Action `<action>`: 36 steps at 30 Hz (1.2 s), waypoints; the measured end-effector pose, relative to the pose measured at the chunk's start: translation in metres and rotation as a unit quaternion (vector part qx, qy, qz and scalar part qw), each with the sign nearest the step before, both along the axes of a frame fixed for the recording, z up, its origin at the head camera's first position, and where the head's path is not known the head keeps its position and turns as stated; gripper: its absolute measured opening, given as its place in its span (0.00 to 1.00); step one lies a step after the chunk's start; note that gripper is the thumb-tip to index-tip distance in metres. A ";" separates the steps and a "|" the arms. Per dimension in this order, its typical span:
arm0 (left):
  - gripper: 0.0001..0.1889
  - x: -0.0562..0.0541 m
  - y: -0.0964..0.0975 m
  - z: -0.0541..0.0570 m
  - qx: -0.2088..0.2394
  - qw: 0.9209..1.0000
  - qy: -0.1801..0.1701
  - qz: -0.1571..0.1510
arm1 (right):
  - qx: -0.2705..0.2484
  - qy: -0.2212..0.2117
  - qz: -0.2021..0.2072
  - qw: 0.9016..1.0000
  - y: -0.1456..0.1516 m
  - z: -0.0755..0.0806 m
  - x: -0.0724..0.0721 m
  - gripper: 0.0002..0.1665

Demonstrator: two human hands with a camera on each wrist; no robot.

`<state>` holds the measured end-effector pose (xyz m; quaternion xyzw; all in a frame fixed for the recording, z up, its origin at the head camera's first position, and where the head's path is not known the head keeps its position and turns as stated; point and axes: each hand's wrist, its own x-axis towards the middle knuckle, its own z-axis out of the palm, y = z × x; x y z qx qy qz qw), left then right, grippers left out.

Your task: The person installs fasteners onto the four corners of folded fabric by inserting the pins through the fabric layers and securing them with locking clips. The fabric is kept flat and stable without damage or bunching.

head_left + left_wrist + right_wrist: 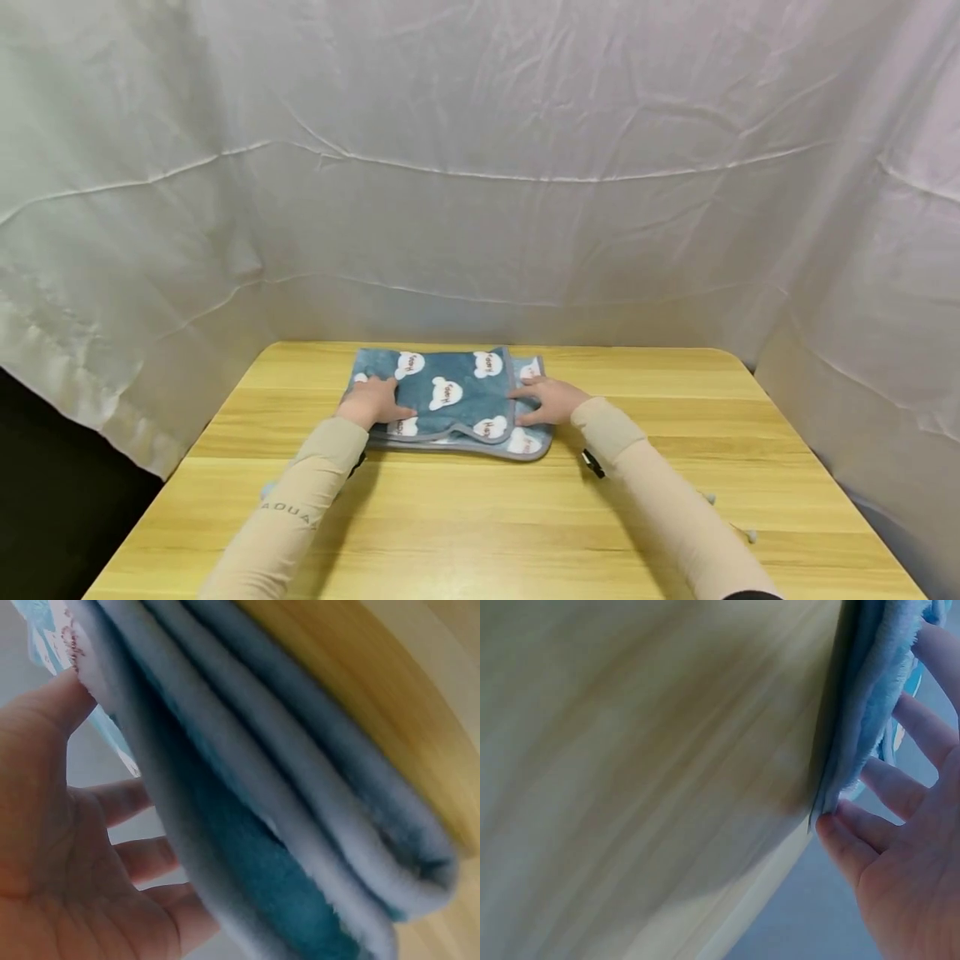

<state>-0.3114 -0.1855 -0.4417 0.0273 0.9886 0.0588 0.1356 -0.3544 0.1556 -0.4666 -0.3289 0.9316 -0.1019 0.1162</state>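
Note:
A fleece blanket point(465, 375), teal with white bear-head prints and a grey border, lies folded in layers at the far side of the table. On its left part rests my left hand point(371, 402), fingers spread and thumb over the top. The left wrist view shows that hand point(90, 847) with its fingertips against the stacked grey edges point(247, 780). At the right end, my right hand point(553, 401) touches the lighter lower layer point(531, 448) that sticks out past the top fold. Its fingers point(896, 791) reach along the blanket's edge in the right wrist view.
The wooden table point(480, 533) has rounded far corners. Pale hanging cloth point(480, 233) encloses its back and sides. Small grey-tipped cords point(751, 536) lie beside the right forearm, and a light blue bit point(267, 490) shows beside the left sleeve.

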 end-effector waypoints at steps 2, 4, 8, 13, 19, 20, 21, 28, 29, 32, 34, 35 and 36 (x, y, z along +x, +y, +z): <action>0.45 0.001 0.007 0.000 -0.002 1.000 -0.002 -0.004 | 0.000 0.001 0.002 1.000 0.009 0.000 0.001 0.34; 0.45 0.004 0.014 0.000 -0.002 1.000 -0.003 -0.010 | -0.001 0.000 0.002 1.000 0.017 -0.001 0.004 0.35; 0.46 0.009 0.025 0.000 0.000 1.000 -0.004 -0.025 | 0.000 -0.002 0.001 1.000 0.031 0.000 0.012 0.35; 0.45 0.016 0.039 0.001 -0.009 0.999 0.001 -0.048 | 0.000 0.011 0.000 1.000 0.047 -0.002 0.020 0.36; 0.45 0.024 0.058 -0.002 -0.023 0.998 0.008 -0.061 | 0.002 0.024 0.000 1.000 0.068 -0.002 0.030 0.36; 0.45 0.026 0.061 -0.002 -0.024 0.998 0.009 -0.062 | 0.002 0.026 0.000 1.000 0.071 -0.002 0.033 0.36; 0.45 0.029 0.064 -0.003 -0.025 0.998 0.011 -0.063 | 0.002 0.029 0.001 1.000 0.074 -0.001 0.036 0.37; 0.45 0.046 0.082 -0.003 -0.031 0.997 0.023 -0.071 | -0.005 0.025 0.002 1.000 0.094 -0.002 0.055 0.38; 0.45 0.049 0.084 -0.003 -0.033 0.996 0.027 -0.074 | -0.006 0.025 0.001 1.000 0.097 -0.002 0.057 0.38; 0.44 0.057 0.089 -0.002 -0.042 0.995 0.037 -0.079 | -0.007 0.032 0.006 0.999 0.104 -0.001 0.063 0.38; 0.44 0.062 0.093 -0.001 -0.045 0.995 0.043 -0.081 | -0.007 0.034 0.007 0.999 0.107 0.000 0.067 0.39; 0.45 0.065 0.094 -0.001 -0.045 0.995 0.043 -0.080 | -0.007 0.035 0.010 0.999 0.108 0.000 0.069 0.39; 0.45 0.067 0.095 -0.001 -0.046 0.995 0.044 -0.081 | -0.006 0.036 0.011 0.999 0.108 0.000 0.070 0.39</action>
